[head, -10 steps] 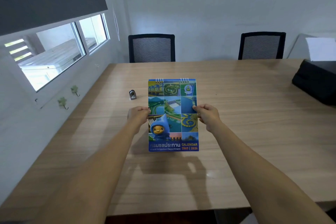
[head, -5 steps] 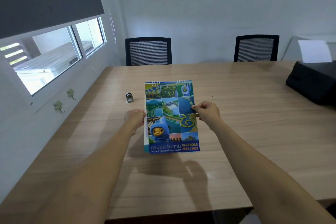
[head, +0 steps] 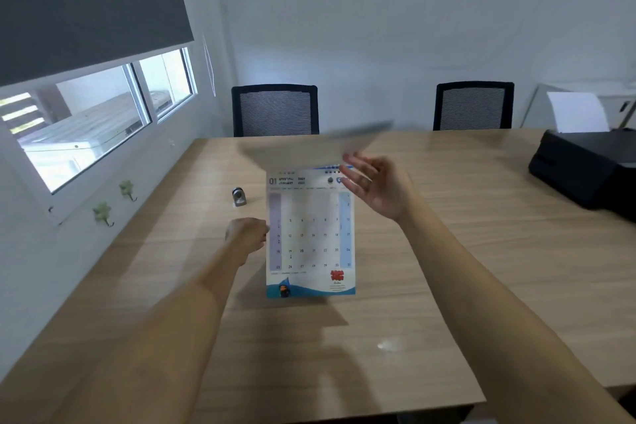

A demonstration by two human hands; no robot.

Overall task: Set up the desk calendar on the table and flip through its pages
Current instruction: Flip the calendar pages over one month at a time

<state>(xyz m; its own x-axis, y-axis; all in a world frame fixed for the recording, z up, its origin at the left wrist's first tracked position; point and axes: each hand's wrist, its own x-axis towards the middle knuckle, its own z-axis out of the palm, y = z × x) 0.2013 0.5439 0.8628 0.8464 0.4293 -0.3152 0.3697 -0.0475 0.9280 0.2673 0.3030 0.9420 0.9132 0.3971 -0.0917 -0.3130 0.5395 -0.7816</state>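
Wooden table carries the upright calendar, open to January. At its left edge the left hand pinches it steady; the right hand, fingers spread and empty, apparently flings a blurred page over the top.

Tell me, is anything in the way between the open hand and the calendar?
Nothing visible is. The right hand hangs open by the top right corner of the calendar, with no object between them. A blurred page is flipping up behind. The small metal thing sits off to the left.
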